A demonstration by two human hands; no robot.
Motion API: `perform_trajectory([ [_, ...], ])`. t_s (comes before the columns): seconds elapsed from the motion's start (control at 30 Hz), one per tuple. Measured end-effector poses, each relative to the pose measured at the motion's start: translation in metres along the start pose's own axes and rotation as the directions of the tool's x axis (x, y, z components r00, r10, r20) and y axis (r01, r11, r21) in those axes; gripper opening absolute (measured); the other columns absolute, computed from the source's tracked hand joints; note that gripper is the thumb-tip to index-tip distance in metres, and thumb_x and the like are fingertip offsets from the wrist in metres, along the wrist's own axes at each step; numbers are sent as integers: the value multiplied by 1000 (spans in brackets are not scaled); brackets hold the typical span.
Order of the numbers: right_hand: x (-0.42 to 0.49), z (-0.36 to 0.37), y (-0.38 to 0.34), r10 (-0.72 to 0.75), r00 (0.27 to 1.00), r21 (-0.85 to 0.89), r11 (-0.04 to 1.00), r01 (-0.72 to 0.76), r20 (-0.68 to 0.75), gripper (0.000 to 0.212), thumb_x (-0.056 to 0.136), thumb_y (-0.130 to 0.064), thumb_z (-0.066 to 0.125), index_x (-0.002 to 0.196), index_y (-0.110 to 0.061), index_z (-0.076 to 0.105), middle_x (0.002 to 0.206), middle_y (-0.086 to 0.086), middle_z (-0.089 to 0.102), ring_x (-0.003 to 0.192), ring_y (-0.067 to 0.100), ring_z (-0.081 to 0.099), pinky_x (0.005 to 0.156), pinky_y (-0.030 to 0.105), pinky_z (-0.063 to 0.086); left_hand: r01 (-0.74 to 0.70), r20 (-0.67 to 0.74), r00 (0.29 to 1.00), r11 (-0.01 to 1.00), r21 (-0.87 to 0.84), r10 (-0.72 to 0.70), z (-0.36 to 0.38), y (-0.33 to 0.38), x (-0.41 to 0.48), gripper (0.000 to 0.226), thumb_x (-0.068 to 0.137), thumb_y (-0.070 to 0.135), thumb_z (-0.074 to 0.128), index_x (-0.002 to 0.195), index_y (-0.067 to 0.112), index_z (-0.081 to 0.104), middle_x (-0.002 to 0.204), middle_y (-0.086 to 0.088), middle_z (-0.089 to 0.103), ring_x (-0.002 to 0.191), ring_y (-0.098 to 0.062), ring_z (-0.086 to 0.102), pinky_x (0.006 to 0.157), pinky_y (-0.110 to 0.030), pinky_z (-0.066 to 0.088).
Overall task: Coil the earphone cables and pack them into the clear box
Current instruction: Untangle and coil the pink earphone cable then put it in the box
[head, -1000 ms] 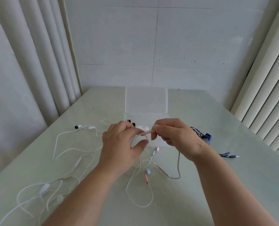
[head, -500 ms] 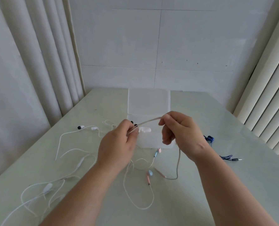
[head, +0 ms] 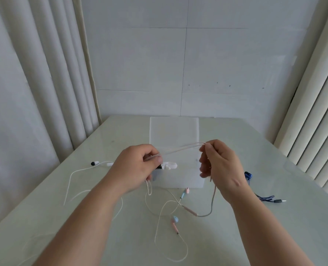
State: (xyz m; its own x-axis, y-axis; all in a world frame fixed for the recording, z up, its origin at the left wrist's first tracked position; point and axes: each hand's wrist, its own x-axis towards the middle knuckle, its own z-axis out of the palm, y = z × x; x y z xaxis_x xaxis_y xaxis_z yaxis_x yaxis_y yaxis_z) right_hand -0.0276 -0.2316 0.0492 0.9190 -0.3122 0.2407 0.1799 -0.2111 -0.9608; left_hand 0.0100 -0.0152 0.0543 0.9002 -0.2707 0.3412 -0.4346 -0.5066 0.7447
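Note:
A pink earphone cable (head: 181, 148) runs doubled and taut between my hands, above the clear box (head: 178, 179). My left hand (head: 138, 167) pinches one end of the span at the box's left front corner. My right hand (head: 219, 166) pinches the fold at the other end, higher and to the right. The rest of the cable hangs from both hands and loops on the table, ending in two pink-and-blue earbuds (head: 174, 220) in front of the box. White earphones and something black lie inside the box. Its lid (head: 173, 129) stands open behind.
A white earphone cable (head: 71, 179) with a black-tipped bud sprawls over the table's left side. A dark blue cable (head: 265, 197) with a jack plug lies at the right. Curtains hang at the left, vertical blinds at the right, a white wall behind the table.
My hands have drawn apart, the right one rising and moving right, and the doubled pink cable between them has grown longer. The earbuds on the table have shifted slightly.

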Motion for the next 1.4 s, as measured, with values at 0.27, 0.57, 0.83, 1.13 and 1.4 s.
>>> perform_trajectory([
  [0.27,2,-6,2,151,964,-89,987,-134,217,24,94,-32,58,80,-17,70,55,-8,44,43,8,34,42,22,28,12,-126,989,897,-441,-75,8,-16,-9,25,97,15,56,77,23,68,55,-1,55,42,-20,54,41,-24,43],
  [0.57,3,-7,0,56,998,69,996,-56,4,31,101,-20,48,74,-17,64,52,-2,55,40,14,37,39,23,34,-5,-82,996,897,-441,-35,0,-20,-12,14,74,33,72,71,20,69,50,-1,54,44,-17,48,49,-26,43],
  [0.83,6,-17,2,103,992,259,959,-118,71,35,94,-14,48,64,-19,67,49,-3,33,42,14,22,39,21,20,10,-72,997,952,-306,-34,7,-28,-11,12,88,26,65,79,28,73,55,13,56,50,-10,48,54,-25,42],
  [1.13,5,-18,4,150,950,311,921,-235,274,35,96,-7,46,80,-3,77,78,21,73,55,25,64,53,33,55,16,-244,964,935,-354,-109,9,-31,-7,17,90,23,65,76,30,71,51,11,55,43,-7,47,45,-21,41],
  [1.4,3,-15,2,242,919,235,917,-321,311,24,99,-6,44,94,1,66,82,21,74,50,22,61,45,27,49,26,-374,915,947,-320,-152,7,-34,-5,9,81,40,63,78,33,66,46,10,48,44,-13,42,50,-31,38],
])
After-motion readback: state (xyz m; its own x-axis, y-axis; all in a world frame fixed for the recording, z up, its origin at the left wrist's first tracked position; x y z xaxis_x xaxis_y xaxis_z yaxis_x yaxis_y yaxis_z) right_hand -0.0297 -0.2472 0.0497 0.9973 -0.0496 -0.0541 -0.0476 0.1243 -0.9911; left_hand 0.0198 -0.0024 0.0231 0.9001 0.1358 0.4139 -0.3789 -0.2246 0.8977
